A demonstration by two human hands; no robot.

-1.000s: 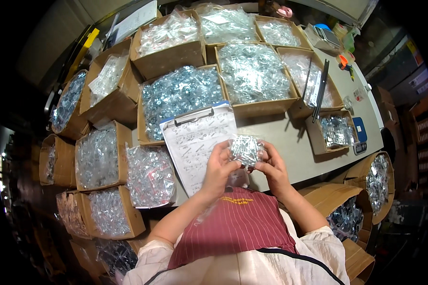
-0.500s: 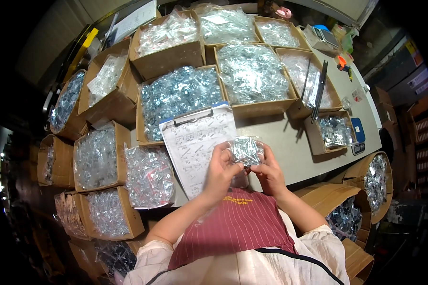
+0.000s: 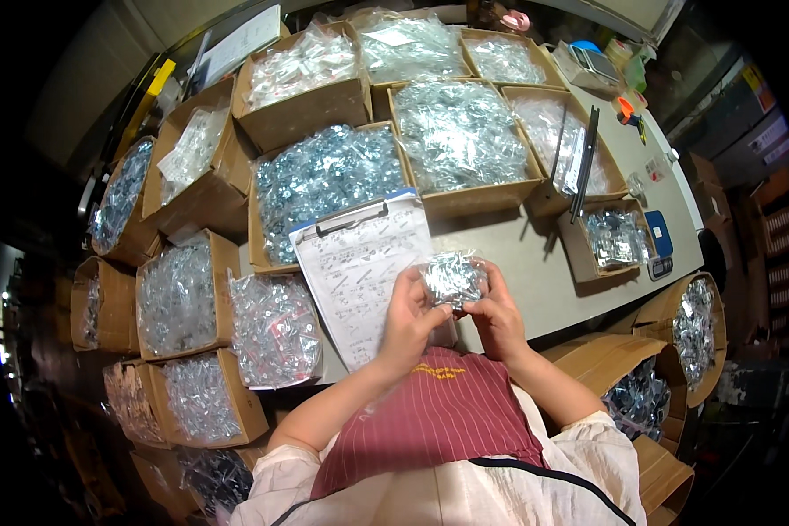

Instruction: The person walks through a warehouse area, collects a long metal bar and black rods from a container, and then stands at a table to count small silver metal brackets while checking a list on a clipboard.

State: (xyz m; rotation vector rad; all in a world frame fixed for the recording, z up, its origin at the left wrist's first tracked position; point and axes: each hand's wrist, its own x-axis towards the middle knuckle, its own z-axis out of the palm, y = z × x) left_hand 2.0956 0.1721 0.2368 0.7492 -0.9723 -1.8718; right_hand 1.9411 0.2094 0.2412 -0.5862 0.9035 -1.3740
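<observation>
Between my two hands is a clear plastic bag of shiny metal screws (image 3: pixel 455 276), held up in front of my apron. My left hand (image 3: pixel 409 311) grips its left side, thumb along the lower edge. On the other side my right hand (image 3: pixel 496 311) is closed on the bag, its thumb near the bottom edge. Close behind my left hand a clipboard (image 3: pixel 359 263) with a handwritten sheet leans against a carton of bagged blue-grey metal parts (image 3: pixel 329 180). The exact shape of the screws is hard to make out through the glare.
Open cartons of bagged hardware surround the table, among them a large middle carton (image 3: pixel 460 131). Black and silver rods (image 3: pixel 580 167) lean on a carton at the right. A small carton (image 3: pixel 609 241) stands beside a blue scale (image 3: pixel 657 238). Orange scissors (image 3: pixel 623 110) lie farther back.
The bag has shifted a little in my fingers and catches the light differently. The surroundings sit slightly to the left in the view. Both hands keep their hold.
</observation>
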